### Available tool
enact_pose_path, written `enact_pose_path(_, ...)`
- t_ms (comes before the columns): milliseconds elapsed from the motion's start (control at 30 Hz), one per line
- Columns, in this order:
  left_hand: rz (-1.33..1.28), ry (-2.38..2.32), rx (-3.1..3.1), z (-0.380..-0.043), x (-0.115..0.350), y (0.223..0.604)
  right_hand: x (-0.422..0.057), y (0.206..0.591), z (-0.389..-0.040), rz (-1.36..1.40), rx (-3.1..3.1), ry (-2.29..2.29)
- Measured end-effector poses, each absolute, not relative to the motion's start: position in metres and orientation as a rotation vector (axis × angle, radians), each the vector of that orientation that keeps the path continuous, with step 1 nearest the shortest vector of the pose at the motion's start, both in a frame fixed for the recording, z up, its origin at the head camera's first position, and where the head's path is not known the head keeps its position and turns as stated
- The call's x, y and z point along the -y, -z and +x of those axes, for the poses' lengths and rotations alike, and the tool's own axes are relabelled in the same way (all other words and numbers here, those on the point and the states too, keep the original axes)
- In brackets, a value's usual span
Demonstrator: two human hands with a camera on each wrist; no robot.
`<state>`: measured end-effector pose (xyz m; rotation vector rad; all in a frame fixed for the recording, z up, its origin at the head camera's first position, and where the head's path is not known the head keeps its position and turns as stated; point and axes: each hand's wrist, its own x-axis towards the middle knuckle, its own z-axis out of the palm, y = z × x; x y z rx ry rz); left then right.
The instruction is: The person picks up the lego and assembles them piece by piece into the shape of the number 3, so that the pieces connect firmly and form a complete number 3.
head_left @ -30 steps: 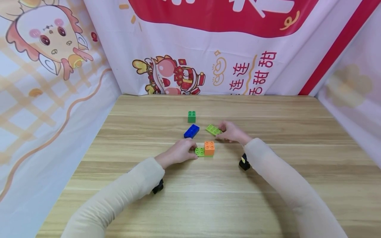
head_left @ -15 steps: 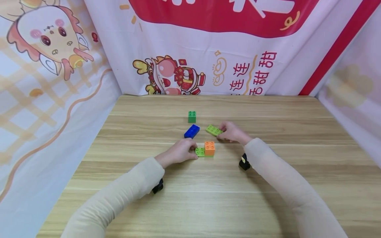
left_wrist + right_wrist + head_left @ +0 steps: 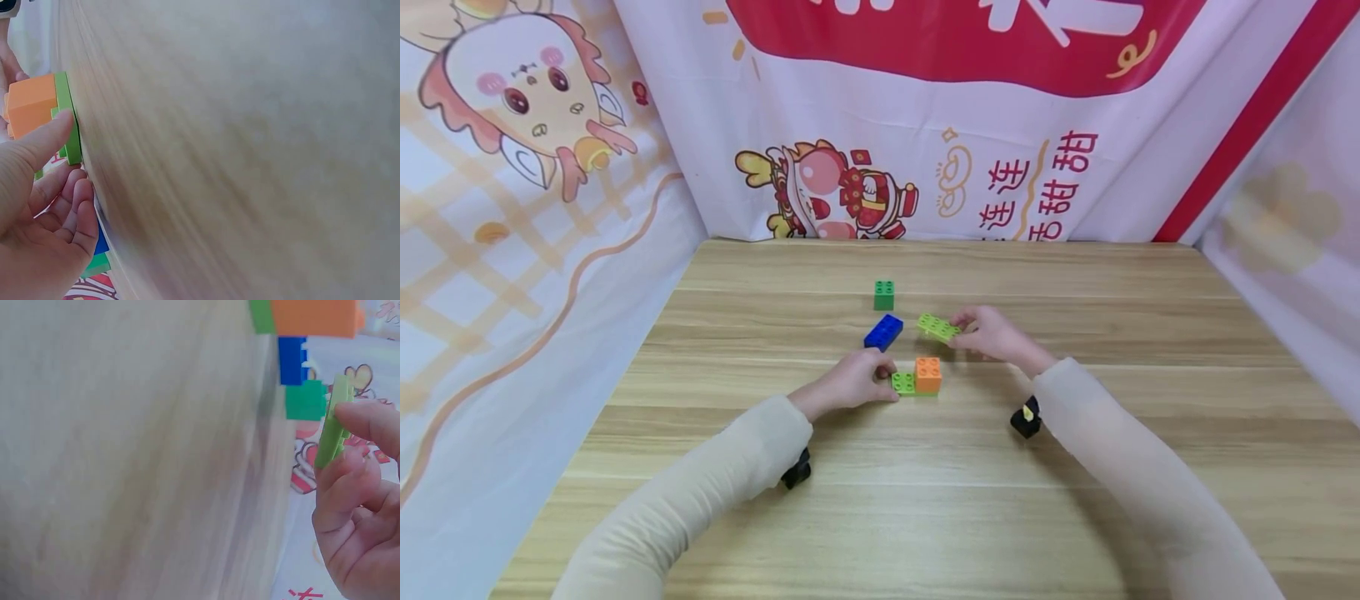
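Lime green and studded, the flat brick [image 3: 935, 326] sits pinched narrowly in our right hand [image 3: 996, 337], raised and tilted, its long axis pointing left and slightly away. Our left hand [image 3: 852, 381] pinches the green plate [image 3: 903, 383] under an orange block [image 3: 928, 376]. Rightward of our right hand, table [image 3: 1150, 325] stretches on; its far edge lies beyond both hands.

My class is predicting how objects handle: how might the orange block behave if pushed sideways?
The orange block would probably not roll, given its flat sides. It looks stiff, its crisp edges showing no bend. Seated on a studded green plate that the left hand pinches, it may well resist the push.
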<state>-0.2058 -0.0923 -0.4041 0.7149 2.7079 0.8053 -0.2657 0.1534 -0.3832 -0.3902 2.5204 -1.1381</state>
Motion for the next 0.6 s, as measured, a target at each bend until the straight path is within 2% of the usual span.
enact_pose_path(600, 0.683, -0.903, -2.673, -0.205, 0.093, 0.404, -0.147, 0.367, -0.232, -0.686, -2.37, 1.268)
